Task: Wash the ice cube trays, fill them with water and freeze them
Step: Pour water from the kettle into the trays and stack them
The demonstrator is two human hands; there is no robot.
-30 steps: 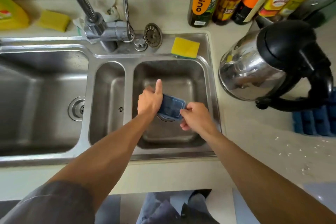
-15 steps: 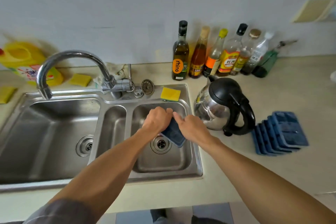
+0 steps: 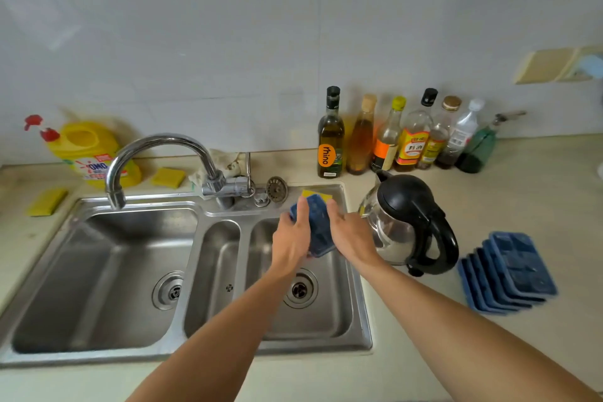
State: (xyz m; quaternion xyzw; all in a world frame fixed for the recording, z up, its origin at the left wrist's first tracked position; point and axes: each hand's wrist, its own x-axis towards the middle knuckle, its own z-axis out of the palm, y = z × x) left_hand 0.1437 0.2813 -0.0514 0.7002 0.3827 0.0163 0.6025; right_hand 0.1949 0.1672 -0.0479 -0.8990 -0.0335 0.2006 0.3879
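A blue ice cube tray (image 3: 318, 227) is held between both hands above the back of the right sink basin (image 3: 329, 310), near the yellow sponge (image 3: 315, 194) on the rim. My left hand (image 3: 292, 237) grips its left edge and my right hand (image 3: 349, 232) holds its right edge. A stack of several more blue ice cube trays (image 3: 509, 271) lies fanned out on the counter at the right. The tap spout (image 3: 153, 153) hangs over the large left basin; no water is seen running.
A steel kettle with a black lid and handle (image 3: 411, 222) stands just right of the sink. Several bottles (image 3: 391, 137) line the wall behind it. A yellow detergent jug (image 3: 89, 153), two yellow sponges (image 3: 168, 176) and a loose strainer (image 3: 276, 189) sit behind the sink.
The camera has tilted up, showing the wall and counter. Both hands have lifted the tray from low over the drain toward the back rim of the right basin.
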